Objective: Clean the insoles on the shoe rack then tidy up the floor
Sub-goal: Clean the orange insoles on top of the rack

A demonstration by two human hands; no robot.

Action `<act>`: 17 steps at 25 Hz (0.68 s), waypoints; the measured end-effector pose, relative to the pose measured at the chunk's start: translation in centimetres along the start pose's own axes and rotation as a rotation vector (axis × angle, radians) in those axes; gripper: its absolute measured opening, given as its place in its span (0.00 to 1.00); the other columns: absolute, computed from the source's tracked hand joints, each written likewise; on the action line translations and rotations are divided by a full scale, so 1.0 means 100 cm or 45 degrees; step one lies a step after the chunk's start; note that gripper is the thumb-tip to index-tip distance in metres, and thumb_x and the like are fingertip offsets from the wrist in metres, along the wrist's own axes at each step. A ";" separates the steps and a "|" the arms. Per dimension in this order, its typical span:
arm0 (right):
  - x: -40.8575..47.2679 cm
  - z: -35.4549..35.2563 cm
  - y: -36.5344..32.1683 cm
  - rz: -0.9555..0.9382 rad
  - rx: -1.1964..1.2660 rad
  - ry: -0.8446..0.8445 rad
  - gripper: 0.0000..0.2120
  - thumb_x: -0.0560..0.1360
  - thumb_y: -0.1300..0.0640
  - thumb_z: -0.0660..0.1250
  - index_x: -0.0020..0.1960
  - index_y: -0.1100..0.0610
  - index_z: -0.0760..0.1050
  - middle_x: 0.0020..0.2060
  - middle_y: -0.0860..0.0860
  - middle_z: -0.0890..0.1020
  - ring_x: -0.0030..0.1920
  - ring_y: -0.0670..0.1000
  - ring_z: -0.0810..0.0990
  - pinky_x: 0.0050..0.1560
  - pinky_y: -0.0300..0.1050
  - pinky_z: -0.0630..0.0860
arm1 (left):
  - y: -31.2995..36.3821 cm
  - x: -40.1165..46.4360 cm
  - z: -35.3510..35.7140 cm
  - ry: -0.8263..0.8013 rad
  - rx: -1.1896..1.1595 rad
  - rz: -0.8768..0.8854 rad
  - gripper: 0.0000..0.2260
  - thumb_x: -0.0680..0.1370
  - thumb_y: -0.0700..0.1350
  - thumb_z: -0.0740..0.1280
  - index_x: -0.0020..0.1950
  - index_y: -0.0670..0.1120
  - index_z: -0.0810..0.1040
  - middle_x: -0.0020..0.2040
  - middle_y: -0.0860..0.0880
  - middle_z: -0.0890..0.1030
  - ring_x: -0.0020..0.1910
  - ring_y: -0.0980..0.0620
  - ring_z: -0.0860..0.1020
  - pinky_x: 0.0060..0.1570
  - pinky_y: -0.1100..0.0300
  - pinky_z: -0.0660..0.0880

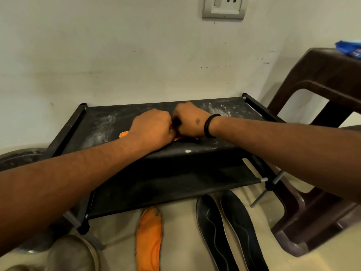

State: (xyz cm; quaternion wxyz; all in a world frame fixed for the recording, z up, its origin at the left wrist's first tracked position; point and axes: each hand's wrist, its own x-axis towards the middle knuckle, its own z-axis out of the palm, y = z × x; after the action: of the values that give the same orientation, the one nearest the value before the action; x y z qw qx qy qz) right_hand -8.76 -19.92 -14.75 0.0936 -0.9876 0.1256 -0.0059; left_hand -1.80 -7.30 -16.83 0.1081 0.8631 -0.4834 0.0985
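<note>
Orange foam insole (123, 134) flat on dusty black fabric rack (101, 124), your left hand (152, 130) and right hand (192, 122) fisted together over it, their grip hidden.

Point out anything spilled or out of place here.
White powder is smeared over the shoe rack's top shelf. An orange insole and two black insoles lie on the floor.
</note>
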 end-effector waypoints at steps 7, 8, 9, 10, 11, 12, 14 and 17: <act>0.014 -0.008 0.027 0.237 -0.197 0.142 0.09 0.75 0.53 0.68 0.53 0.55 0.79 0.50 0.54 0.82 0.48 0.57 0.80 0.51 0.53 0.79 | -0.002 0.003 0.002 -0.014 -0.011 0.029 0.21 0.77 0.58 0.69 0.30 0.49 0.69 0.30 0.50 0.72 0.34 0.48 0.74 0.34 0.56 0.69; 0.015 -0.007 0.024 0.244 -0.230 0.142 0.09 0.75 0.54 0.67 0.54 0.56 0.77 0.48 0.53 0.79 0.47 0.56 0.78 0.51 0.52 0.78 | -0.002 0.002 0.003 -0.008 -0.012 0.029 0.20 0.77 0.58 0.69 0.30 0.49 0.69 0.30 0.50 0.72 0.34 0.48 0.74 0.34 0.56 0.69; 0.017 -0.006 0.019 0.245 -0.255 0.142 0.08 0.76 0.54 0.67 0.53 0.56 0.76 0.46 0.53 0.76 0.46 0.56 0.76 0.51 0.52 0.77 | -0.003 0.003 0.004 -0.005 -0.015 0.029 0.20 0.76 0.58 0.69 0.30 0.49 0.70 0.30 0.50 0.72 0.34 0.48 0.74 0.35 0.56 0.70; 0.018 -0.005 0.015 0.231 -0.253 0.153 0.08 0.76 0.55 0.67 0.53 0.56 0.75 0.45 0.53 0.75 0.45 0.56 0.75 0.51 0.52 0.77 | -0.003 0.003 0.004 -0.004 -0.016 0.028 0.20 0.76 0.58 0.70 0.31 0.49 0.70 0.30 0.50 0.72 0.34 0.48 0.75 0.35 0.55 0.72; 0.019 -0.004 0.013 0.214 -0.217 0.152 0.07 0.75 0.56 0.67 0.53 0.56 0.76 0.45 0.53 0.75 0.45 0.56 0.76 0.51 0.52 0.78 | -0.004 0.004 0.004 -0.010 -0.013 0.024 0.20 0.76 0.58 0.70 0.31 0.49 0.70 0.30 0.50 0.72 0.35 0.48 0.75 0.36 0.55 0.73; 0.020 -0.003 0.011 0.187 -0.161 0.140 0.07 0.75 0.57 0.67 0.52 0.57 0.77 0.45 0.53 0.78 0.46 0.56 0.78 0.51 0.51 0.79 | -0.004 0.004 0.003 -0.017 -0.009 0.023 0.20 0.76 0.58 0.70 0.31 0.49 0.70 0.30 0.50 0.72 0.35 0.48 0.75 0.36 0.55 0.73; 0.020 -0.001 0.010 0.100 -0.056 0.105 0.06 0.75 0.59 0.68 0.50 0.57 0.82 0.47 0.55 0.84 0.49 0.55 0.81 0.50 0.49 0.79 | -0.003 0.003 0.002 -0.022 0.000 0.021 0.19 0.76 0.58 0.69 0.31 0.49 0.69 0.31 0.50 0.72 0.35 0.48 0.74 0.36 0.55 0.71; 0.014 0.000 0.006 -0.029 -0.014 0.046 0.08 0.74 0.61 0.67 0.50 0.57 0.84 0.48 0.53 0.85 0.46 0.51 0.79 0.46 0.43 0.74 | -0.001 0.001 0.000 -0.019 0.000 -0.004 0.20 0.77 0.57 0.69 0.31 0.51 0.66 0.31 0.51 0.70 0.32 0.50 0.71 0.34 0.56 0.66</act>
State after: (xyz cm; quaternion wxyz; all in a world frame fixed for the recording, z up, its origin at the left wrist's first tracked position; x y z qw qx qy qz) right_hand -7.59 -20.86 -14.93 0.0859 -0.9892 0.1162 -0.0242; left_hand -1.63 -7.35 -16.84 0.1045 0.8646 -0.4828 0.0920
